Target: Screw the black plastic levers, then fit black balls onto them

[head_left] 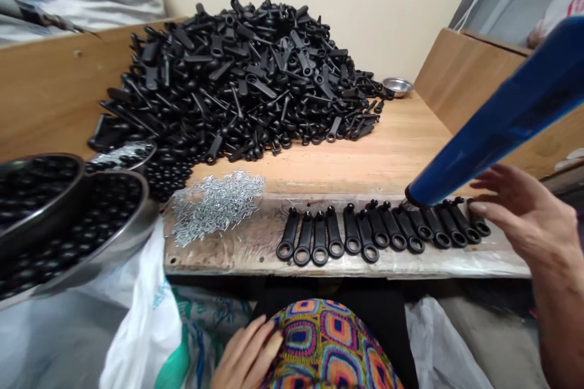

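Note:
My right hand (524,209) hovers with its fingers spread at the right end of a neat row of several black plastic eyelet-ended rods (374,231), which lies on a worn wooden board (347,261). Just above that hand, a long blue tapered object (497,115) slants down, its dark tip near the row. No grip on it shows. My left hand (246,355) rests low on a multicoloured patterned cloth (328,340) over my lap, far from the board. Beside the row lies a scatter of small silver metal pins (214,206).
A large heap of black plastic parts (228,79) fills the back of the wooden bench (319,164). At left, steel bowls (104,213) hold black balls, and more balls spill beside them. A small steel dish (396,86) sits at the back. White sacks (146,316) lie below the bench.

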{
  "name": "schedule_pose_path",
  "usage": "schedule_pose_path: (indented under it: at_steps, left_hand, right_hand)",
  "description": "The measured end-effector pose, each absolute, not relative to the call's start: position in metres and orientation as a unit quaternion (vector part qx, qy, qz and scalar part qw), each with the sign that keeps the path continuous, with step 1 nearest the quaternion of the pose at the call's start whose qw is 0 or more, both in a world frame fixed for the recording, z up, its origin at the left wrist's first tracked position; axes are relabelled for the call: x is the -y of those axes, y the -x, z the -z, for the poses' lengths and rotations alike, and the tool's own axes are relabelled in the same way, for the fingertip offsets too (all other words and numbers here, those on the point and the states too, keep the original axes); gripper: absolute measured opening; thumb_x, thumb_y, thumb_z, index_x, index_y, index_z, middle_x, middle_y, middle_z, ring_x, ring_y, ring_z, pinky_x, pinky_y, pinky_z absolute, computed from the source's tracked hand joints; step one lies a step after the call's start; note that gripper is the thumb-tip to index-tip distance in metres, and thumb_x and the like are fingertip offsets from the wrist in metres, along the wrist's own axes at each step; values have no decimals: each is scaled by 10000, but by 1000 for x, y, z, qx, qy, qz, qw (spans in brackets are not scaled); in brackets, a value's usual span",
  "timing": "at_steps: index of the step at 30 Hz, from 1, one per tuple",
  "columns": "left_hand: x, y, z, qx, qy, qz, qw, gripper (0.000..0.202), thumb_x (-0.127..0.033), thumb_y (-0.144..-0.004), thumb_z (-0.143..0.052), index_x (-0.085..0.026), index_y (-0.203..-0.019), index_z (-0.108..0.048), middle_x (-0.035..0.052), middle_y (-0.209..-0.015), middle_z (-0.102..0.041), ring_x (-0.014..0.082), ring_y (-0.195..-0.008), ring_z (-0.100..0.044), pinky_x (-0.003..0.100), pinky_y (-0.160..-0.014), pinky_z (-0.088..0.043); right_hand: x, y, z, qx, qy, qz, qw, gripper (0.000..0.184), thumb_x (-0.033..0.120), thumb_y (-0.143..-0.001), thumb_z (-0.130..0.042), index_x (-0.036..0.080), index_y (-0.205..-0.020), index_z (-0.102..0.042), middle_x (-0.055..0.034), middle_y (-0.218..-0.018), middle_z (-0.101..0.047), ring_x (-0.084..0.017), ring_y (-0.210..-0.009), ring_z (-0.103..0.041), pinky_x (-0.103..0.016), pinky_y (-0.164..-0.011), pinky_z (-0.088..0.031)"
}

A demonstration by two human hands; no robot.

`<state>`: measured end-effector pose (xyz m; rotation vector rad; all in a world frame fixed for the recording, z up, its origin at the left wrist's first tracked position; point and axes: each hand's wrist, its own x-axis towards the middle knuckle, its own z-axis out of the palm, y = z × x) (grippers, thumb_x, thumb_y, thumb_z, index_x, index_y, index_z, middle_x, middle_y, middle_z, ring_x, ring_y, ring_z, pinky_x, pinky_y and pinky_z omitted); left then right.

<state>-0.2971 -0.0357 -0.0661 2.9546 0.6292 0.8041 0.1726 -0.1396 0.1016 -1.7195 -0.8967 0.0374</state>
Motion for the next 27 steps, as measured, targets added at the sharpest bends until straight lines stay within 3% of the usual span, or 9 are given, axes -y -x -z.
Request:
schedule_pose_path:
  at_steps: [3, 7, 10, 15, 19, 22, 27]
  left_hand:
    - [34, 252, 46, -177, -928, -325, 41, 325, -158, -887, -383, -182, -1157, -562, 95, -1116, -625, 216, -1171, -512, 335, -937, -446]
    - [15, 202, 1, -99, -906, -401, 95, 343, -23, -790, -415, -100, -1081, -580, 144, -1088, -617, 261, -1152, -516, 419, -917, -453]
    - [-5, 175, -41, -5, -905, -412, 106, 320, -30, -761, -465, -75, -1060, -572, 125, -989, -643, 223, -1051, -562, 383, -880, -471]
    - [-23, 113, -74, 206, -951, -232, 10, 275, -236, -861, -460, -108, -1081, -561, 122, -1049, -625, 229, -1052, -550, 380, -870, -458]
    - [-32, 56, -63, 287, -948, -137, 7, 498, -454, -890, -384, -100, -1231, -470, 148, -1236, -533, 280, -1165, -470, 436, -931, -406]
    - [-33, 23, -50, 287, -951, -106, 39, 702, -610, -844, -369, -96, -1322, -378, 160, -1346, -443, 312, -1245, -388, 474, -1007, -325]
    - [-23, -4, -37, 283, -953, -65, 87, 892, -712, -748, -434, -98, -1379, -292, 188, -1418, -337, 351, -1297, -311, 499, -1044, -260]
  right_hand:
    - [99, -166, -113, 451, 618, -79, 639, 779, 221, -516, -811, 320, -1233, -523, -61, -1128, -624, -218, -991, -601, -344, -790, -506]
    - [60, -155, -126, 525, 500, -163, 670, 809, 224, -556, -796, 346, -1275, -447, -23, -1039, -656, -191, -866, -630, -325, -735, -518]
    - [45, -144, -131, 538, 469, -227, 663, 806, 218, -563, -796, 337, -1269, -428, -13, -999, -663, -181, -793, -640, -327, -714, -529]
    - [29, -120, -137, 528, 469, -261, 658, 747, 239, -583, -794, 324, -1235, -439, 19, -891, -657, -194, -786, -645, -331, -683, -551]
    - [20, -110, -145, 539, 471, -262, 647, 621, 248, -617, -773, 314, -1165, -491, 37, -879, -626, -164, -763, -620, -289, -638, -549]
    - [19, -110, -150, 550, 487, -245, 633, 673, 260, -617, -766, 304, -1208, -447, 50, -824, -595, -144, -706, -597, -276, -589, -539]
    - [29, -116, -153, 507, 500, -177, 680, 647, 245, -593, -750, 302, -1172, -466, 42, -858, -586, -158, -735, -589, -306, -594, -542]
